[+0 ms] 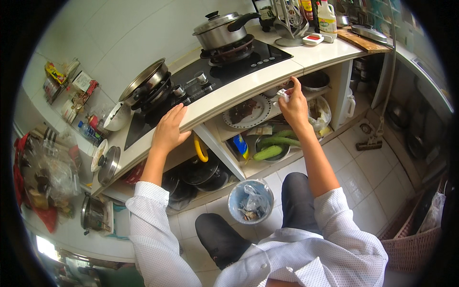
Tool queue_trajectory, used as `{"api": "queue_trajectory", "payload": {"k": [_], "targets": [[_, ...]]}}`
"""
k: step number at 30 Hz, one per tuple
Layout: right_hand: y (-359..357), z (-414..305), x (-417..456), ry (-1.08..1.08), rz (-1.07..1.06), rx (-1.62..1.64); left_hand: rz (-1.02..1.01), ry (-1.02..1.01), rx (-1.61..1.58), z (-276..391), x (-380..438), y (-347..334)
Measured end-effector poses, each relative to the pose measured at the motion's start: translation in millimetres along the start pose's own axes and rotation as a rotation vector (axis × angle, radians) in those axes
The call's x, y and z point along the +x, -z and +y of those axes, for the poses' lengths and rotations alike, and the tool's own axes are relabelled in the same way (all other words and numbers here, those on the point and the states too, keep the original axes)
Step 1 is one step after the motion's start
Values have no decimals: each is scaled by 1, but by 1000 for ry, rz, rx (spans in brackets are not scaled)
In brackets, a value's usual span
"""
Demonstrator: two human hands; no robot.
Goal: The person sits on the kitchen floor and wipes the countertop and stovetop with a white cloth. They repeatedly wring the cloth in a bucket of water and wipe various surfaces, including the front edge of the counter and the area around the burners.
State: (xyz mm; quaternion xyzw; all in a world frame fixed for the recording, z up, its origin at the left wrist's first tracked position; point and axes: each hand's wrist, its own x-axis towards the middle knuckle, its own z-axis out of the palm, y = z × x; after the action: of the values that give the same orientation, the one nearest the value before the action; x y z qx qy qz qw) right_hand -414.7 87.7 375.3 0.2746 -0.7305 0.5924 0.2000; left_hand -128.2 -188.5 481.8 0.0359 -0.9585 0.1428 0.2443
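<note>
My left hand (170,129) rests on the front edge of the pale countertop (229,97), beside the black glass cooktop (218,73), fingers on top and thumb at the lip. Near the same edge, further right, my right hand (294,104) holds a crumpled white tissue (282,95) between thumb and fingers, one fingertip at the counter's edge. Below it, the open shelves hold a plate with dark food (264,116) and a metal bowl of green gourds (269,153). A lidded steel pot (220,34) and a steel pan (145,80) sit on the burners.
A lined waste bin (251,201) stands on the tiled floor between my knees. A yellow hose (200,147) hangs by dark pots under the counter. Right are a utensil stand (289,41), a white bottle (326,21), a wooden board (362,40), a floor brush (369,144) and a wicker basket (412,251).
</note>
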Motion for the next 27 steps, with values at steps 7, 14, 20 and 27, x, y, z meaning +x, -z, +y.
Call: {"api": "queue_trajectory", "payload": {"k": [7,14,20,27], "targets": [[2,-1,-6,135,-73,-169,5,1,21,-1,-2,-2],[15,3,0,209,-82,-335,7,1,9,-1,0,-3],[17,-1,7,316,32,-60,35,-16,-7,-1,-1,-4],[18,18,29,520,281,47,59,-33,-12,-5,-3,-5]]}}
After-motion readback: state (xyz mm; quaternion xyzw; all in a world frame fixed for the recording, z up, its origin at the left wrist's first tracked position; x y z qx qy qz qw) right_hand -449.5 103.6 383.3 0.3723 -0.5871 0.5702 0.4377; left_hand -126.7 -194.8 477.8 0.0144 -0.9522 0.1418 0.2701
